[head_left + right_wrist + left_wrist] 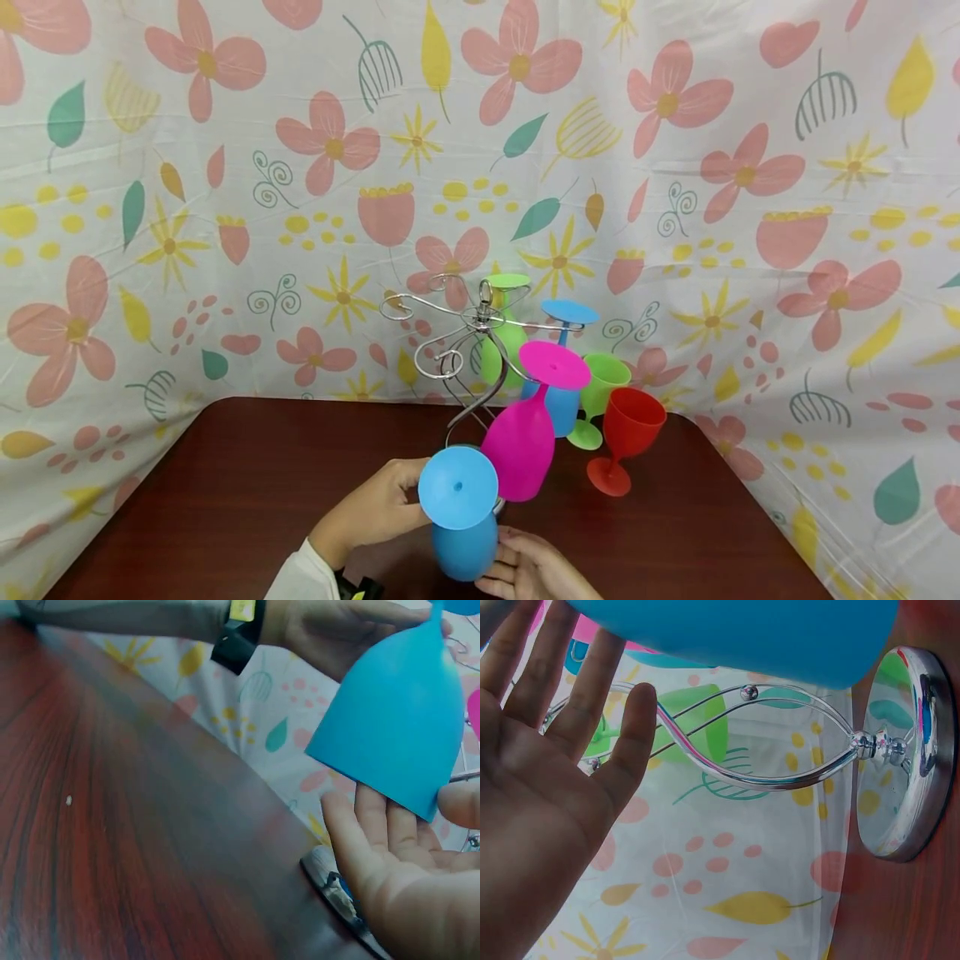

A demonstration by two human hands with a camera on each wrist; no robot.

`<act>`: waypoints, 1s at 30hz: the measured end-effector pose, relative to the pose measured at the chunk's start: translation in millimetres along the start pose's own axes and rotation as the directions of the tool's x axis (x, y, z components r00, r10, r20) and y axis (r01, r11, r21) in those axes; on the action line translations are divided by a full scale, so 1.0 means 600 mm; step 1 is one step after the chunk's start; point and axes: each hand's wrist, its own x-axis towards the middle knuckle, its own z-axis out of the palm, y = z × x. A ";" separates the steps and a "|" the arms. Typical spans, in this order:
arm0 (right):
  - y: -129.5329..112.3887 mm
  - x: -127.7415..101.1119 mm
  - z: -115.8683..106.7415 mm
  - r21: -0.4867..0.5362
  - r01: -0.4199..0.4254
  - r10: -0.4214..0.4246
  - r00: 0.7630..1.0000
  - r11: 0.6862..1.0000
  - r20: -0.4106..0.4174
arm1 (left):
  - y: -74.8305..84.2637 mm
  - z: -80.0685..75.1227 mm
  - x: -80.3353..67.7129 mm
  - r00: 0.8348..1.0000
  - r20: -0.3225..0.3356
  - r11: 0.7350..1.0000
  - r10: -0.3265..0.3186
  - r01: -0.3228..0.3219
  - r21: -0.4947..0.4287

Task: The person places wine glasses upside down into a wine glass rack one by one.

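A blue plastic goblet (465,550) is upside down at the near side of the metal goblet rack (504,367). My left hand (378,508) pinches it by the stem, just under its round foot; the foot covers part of the fingers in the head view. At the low end, my right hand (536,571) holds the rim, with the thumb (459,804) on one side and the fingers (373,817) passing behind the rim. A magenta goblet (521,446) hangs upside down from the rack right beside the blue one.
Another blue goblet (564,408) and a green goblet (504,346) hang upside down farther back on the rack. Right of it, a second green goblet (603,383) and a red goblet (630,425) stand upright on the dark table (300,450). The rack's round chrome base (907,757) rests on the table.
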 end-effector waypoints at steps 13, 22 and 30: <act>-0.037 -0.016 0.050 -0.343 0.117 -0.203 0.953 0.932 -0.227 | 0.003 -0.013 -0.009 0.997 -0.023 0.997 -0.069 0.070 0.021; -0.101 0.005 0.100 -0.662 0.098 -0.529 0.693 0.743 -0.491 | 0.009 -0.030 -0.014 0.992 -0.086 0.993 -0.093 0.099 0.065; -0.130 0.036 0.077 -0.826 0.140 -0.701 0.617 0.546 -0.358 | 0.021 -0.043 -0.018 0.988 -0.116 0.991 -0.102 0.111 0.072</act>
